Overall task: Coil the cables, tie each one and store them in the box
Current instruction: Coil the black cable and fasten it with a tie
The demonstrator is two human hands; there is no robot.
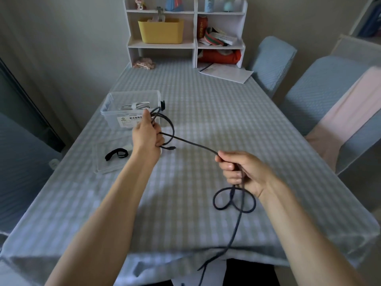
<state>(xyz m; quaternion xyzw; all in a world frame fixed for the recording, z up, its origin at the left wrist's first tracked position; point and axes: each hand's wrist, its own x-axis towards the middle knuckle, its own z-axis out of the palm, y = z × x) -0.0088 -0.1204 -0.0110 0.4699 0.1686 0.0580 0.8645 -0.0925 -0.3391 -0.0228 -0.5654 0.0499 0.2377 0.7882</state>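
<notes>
Black hook-and-loop strap (116, 154): lies flat on the clear lid (109, 162), just in front of the box, on its left side. Soft, very light; I judge it is best pinched by one free end when tying comes due.

Clear plastic box (132, 109): the landmark. Stands open on the checked tablecloth (206, 104). Inside, a pale coiled cable (135, 105), already banded with a white tie. I take that one as finished.

My left hand (147, 136): raised just in front of the box, at its right corner. Fingers curled round the gathered loops of the dark cable (193, 144); one small plug end pokes out below the fist. Two or three loops formed so far, as far as I can tell.

Dark cable, running span: leaves my left hand and crosses rightward, away from the box, in a fairly straight line. Looks braided, limp, light; I expect it to hold no shape of its own, so loops need a firm fist at the crossing point or they will spring and slide.

My right hand (240, 172): well right of the box and nearer me. Thumb and curled fingers pinch the cable. Below it slack loops hang, and the tail drops over the table edge nearest me; its far end is out of sight.

Judgement: coiling under way, much length left; feed slack in short draws.
</notes>
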